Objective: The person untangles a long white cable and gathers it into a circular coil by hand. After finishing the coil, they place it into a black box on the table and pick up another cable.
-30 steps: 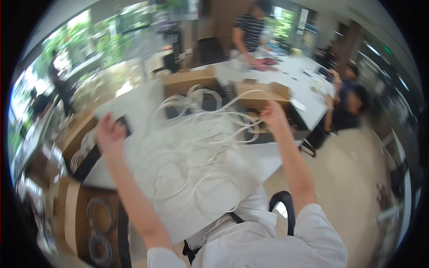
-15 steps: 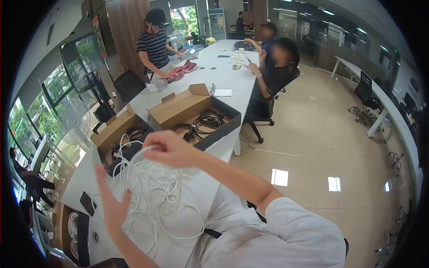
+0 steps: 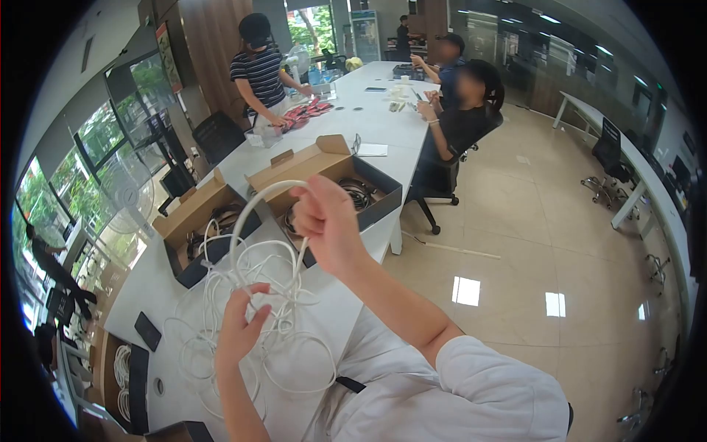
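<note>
A: Define the landmark first.

B: The landmark is the large open cardboard box with dark outer walls and a brown lid [image 3: 294,166]. It stands on the white table [image 3: 368,118], and black coiled cables [image 3: 356,194] lie inside it.

A: State the location of the white cable.

B: The tangled heap of thin white cable [image 3: 283,309] lies on the table, on the wearer's side of the landmark. One thick white loop [image 3: 237,239] rises from the heap, in front of the landmark.

A: Hand states?

B: The right hand [image 3: 328,225] grasps the top of the raised loop with bent fingers. The left hand [image 3: 239,328] is below it, beside the heap, its thumb apart from the fingers. Whether it grips a strand cannot be told.

A: Report progress.

B: Judged from the layout, the work is partial. Neat white coils [image 3: 122,368] lie in a brown-lined box [image 3: 107,372], left of the landmark and nearer the wearer. The heap is uncoiled, with many crossing strands (the raised loop is the only part lifted well above it). A smaller open box [image 3: 199,211], just left of the landmark, holds dark cables [image 3: 213,227].

A: Record brands, labels and writing.

B: None can be read on the boxes or cables. Any small print is beyond the view's resolution.
</note>
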{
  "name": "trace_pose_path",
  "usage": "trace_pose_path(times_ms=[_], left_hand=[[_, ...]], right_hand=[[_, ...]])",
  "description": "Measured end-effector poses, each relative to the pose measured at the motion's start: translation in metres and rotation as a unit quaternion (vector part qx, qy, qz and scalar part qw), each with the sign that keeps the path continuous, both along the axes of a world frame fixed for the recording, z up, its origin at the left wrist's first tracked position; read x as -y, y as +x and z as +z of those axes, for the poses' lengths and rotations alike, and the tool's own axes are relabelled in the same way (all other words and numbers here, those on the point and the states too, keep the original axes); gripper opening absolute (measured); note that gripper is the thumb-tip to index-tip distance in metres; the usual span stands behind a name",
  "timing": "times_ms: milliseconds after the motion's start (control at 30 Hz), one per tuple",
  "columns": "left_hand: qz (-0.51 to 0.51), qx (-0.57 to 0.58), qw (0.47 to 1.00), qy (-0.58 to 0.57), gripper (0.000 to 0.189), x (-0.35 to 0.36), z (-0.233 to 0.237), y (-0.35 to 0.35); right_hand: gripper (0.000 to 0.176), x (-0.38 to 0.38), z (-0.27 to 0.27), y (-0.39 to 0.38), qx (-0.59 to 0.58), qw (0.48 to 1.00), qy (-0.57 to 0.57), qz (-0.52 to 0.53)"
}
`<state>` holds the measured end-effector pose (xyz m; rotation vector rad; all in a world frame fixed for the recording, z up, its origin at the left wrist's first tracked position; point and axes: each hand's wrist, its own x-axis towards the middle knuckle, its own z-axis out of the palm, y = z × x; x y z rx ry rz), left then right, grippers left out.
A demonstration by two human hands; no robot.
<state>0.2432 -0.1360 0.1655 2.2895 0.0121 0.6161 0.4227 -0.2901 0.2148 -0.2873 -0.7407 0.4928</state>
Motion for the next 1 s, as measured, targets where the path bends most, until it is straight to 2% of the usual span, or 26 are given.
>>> trace_pose_path(times_ms=[33, 67, 133, 167, 200, 300, 333, 367, 400, 467, 567, 600, 667, 700, 767, 800, 867, 900, 933, 967, 1000], left_hand=[[0.032, -0.002, 0.998, 0.048, 0.021, 0.002, -0.003, 0.002], [0.061, 0.01, 0.998, 0.023, 0.015, 0.002, -0.005, 0.004], [0.12, -0.009, 0.993, 0.006, 0.014, 0.004, 0.008, -0.003], [0.146, -0.021, 0.989, -0.002, 0.014, 0.007, 0.017, -0.008], [0.152, 0.028, 0.988, 0.0, 0.012, 0.008, 0.025, -0.012], [0.164, 0.144, 0.976, -0.021, 0.011, 0.011, 0.044, -0.03], [0.164, 0.163, 0.972, -0.045, 0.013, 0.012, 0.047, -0.038], [0.164, 0.181, 0.967, -0.069, 0.017, 0.014, 0.051, -0.046], [0.154, 0.184, 0.964, -0.114, 0.021, 0.019, 0.055, -0.053], [0.133, 0.193, 0.95, -0.204, 0.03, 0.032, 0.062, -0.064], [0.037, 0.195, 0.949, -0.247, 0.038, 0.04, 0.065, -0.077], [0.025, 0.196, 0.941, -0.273, 0.04, 0.039, 0.065, -0.081], [0.003, 0.2, 0.924, -0.325, 0.042, 0.036, 0.065, -0.089], [0.009, 0.215, 0.926, -0.309, 0.044, 0.038, 0.066, -0.088], [0.019, 0.24, 0.93, -0.278, 0.049, 0.042, 0.067, -0.079], [0.008, 0.23, 0.948, -0.218, 0.05, 0.039, 0.068, -0.072], [-0.012, 0.208, 0.973, -0.099, 0.054, 0.031, 0.064, -0.054], [0.006, 0.153, 0.988, -0.031, 0.052, 0.027, 0.057, -0.05], [0.024, 0.098, 0.994, 0.037, 0.051, 0.022, 0.049, -0.045], [0.042, 0.042, 0.993, 0.105, 0.05, 0.017, 0.042, -0.04], [0.046, 0.033, 0.993, 0.107, 0.046, 0.013, 0.035, -0.033]], right_hand=[[0.011, 0.001, -0.008, 0.005, -0.003, 1.0, -0.008, -0.012], [0.012, 0.0, -0.014, 0.01, -0.002, 1.0, -0.016, -0.026], [0.018, -0.019, -0.027, 0.004, 0.01, 0.967, -0.121, -0.225], [0.021, -0.023, -0.039, 0.0, 0.013, 0.931, -0.171, -0.324], [0.046, -0.021, -0.056, 0.0, 0.161, 0.793, -0.286, -0.513], [0.067, -0.019, -0.062, -0.033, 0.206, 0.605, -0.305, -0.706], [0.072, -0.023, -0.064, -0.043, 0.218, 0.646, -0.253, -0.686], [0.072, -0.021, -0.067, -0.059, 0.267, 0.649, -0.254, -0.665], [0.059, -0.017, -0.057, -0.074, 0.313, 0.67, -0.22, -0.636], [0.047, -0.022, -0.064, -0.082, 0.477, 0.755, -0.169, -0.417], [0.033, -0.023, -0.051, -0.1, 0.517, 0.774, -0.207, -0.303], [0.026, -0.027, -0.053, -0.102, 0.487, 0.801, -0.185, -0.296], [0.023, -0.028, -0.054, -0.098, 0.498, 0.777, -0.192, -0.335], [0.021, -0.029, -0.054, -0.098, 0.502, 0.765, -0.197, -0.353], [0.013, -0.033, -0.054, -0.098, 0.463, 0.797, -0.166, -0.35], [0.01, -0.035, -0.053, -0.097, 0.443, 0.812, -0.151, -0.348], [0.008, -0.026, -0.044, -0.097, 0.385, 0.864, -0.21, -0.247], [0.009, -0.022, -0.038, -0.098, 0.355, 0.883, -0.239, -0.193], [0.02, -0.025, -0.032, -0.102, 0.301, 0.926, -0.149, -0.175], [0.022, -0.025, -0.029, -0.102, 0.253, 0.951, -0.144, -0.104], [0.024, -0.024, -0.027, -0.101, 0.203, 0.969, -0.138, -0.033]])
